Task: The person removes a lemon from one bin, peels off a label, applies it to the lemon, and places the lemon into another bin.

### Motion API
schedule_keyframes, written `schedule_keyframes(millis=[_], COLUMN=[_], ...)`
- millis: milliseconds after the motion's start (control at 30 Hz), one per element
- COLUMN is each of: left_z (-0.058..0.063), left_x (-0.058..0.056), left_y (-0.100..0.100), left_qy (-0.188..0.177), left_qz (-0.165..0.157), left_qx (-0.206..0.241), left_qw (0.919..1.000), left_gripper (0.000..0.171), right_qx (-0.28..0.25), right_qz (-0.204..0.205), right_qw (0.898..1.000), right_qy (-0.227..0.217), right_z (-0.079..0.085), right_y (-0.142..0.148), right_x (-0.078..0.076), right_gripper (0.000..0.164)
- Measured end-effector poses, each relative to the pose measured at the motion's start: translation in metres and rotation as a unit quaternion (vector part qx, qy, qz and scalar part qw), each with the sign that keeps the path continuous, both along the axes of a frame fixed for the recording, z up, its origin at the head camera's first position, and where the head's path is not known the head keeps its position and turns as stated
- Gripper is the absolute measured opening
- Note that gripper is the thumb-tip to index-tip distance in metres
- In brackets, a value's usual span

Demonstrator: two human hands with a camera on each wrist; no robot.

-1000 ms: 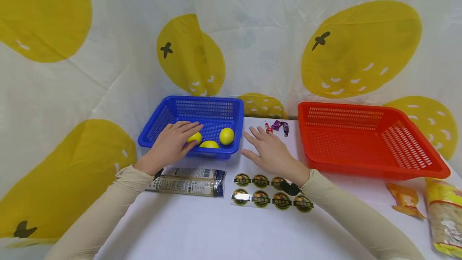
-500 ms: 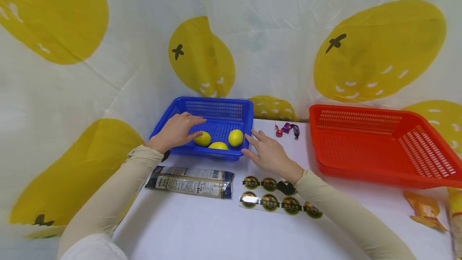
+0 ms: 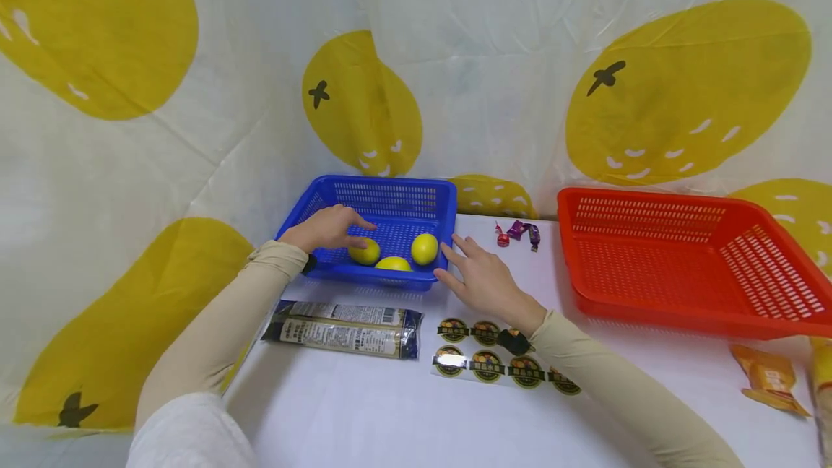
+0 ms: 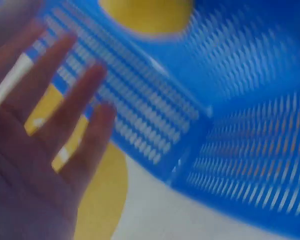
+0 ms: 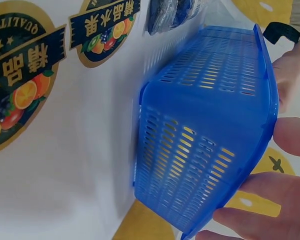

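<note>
Over the left part of the blue basket (image 3: 354, 282) hovers my left hand (image 3: 328, 228), its fingers spread and holding nothing. Beneath its thumb lies one lemon (image 3: 365, 252); a second lemon (image 3: 393, 263) sits at the front wall, partly hidden by it. The third lemon (image 3: 425, 248) is at the right end of the basket. In the left wrist view the fingers (image 4: 65, 100) are extended, with a blurred lemon (image 4: 147, 17) apart from them. At the basket's right rim is my right hand (image 3: 484, 280), its fingertips (image 5: 225, 215) at the rim in the right wrist view.
To the right stands a red basket (image 3: 650, 313). Small wrapped candies (image 3: 516, 230) lie between the baskets. Dark-ended packets (image 3: 344, 329) lie in front of the blue basket, beside a sticker sheet (image 3: 487, 352). An orange packet (image 3: 770, 378) is at far right.
My left hand has moved left within the blue basket, uncovering the left lemon. My right hand has come to the basket's right rim. The head view has shifted slightly left.
</note>
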State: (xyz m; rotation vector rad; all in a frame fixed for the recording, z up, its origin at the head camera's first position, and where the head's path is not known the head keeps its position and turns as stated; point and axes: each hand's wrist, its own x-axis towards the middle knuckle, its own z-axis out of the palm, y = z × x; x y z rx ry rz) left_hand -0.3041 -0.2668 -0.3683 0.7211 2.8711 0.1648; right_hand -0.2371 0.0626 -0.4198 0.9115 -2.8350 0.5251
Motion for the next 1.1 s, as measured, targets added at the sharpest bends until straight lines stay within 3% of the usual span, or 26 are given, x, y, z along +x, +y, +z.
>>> schedule_keyframes(millis=[300,533,800,1100], left_z=[0.006,-0.004,-0.014,-0.027], left_x=[-0.018,-0.033,-0.040,-0.044], left_y=[0.000,0.002,0.003,0.001], left_qy=[-0.058,-0.092,-0.159,-0.206], left_qz=[0.001,0.012,0.039,0.065], left_qx=[-0.021,-0.042,-0.028,-0.002], left_qw=[0.9981,0.9948,0.9860,0.9763], left_gripper=[0.045,0.045,0.054,0.059], right_qx=[-0.007,-0.007,-0.009,-0.018], right_qz=[0.000,0.002,0.002,0.003], right_qw=[1.000,1.000,1.000,1.000], right_qy=[0.001,0.008,0.009,0.016], right_z=[-0.003,-0.003,-0.004,-0.009], right_y=[0.001,0.000,0.000,0.000], right_x=[-0.001,-0.001,0.000,-0.002], right_gripper=[0.064,0.062,0.063,0.064])
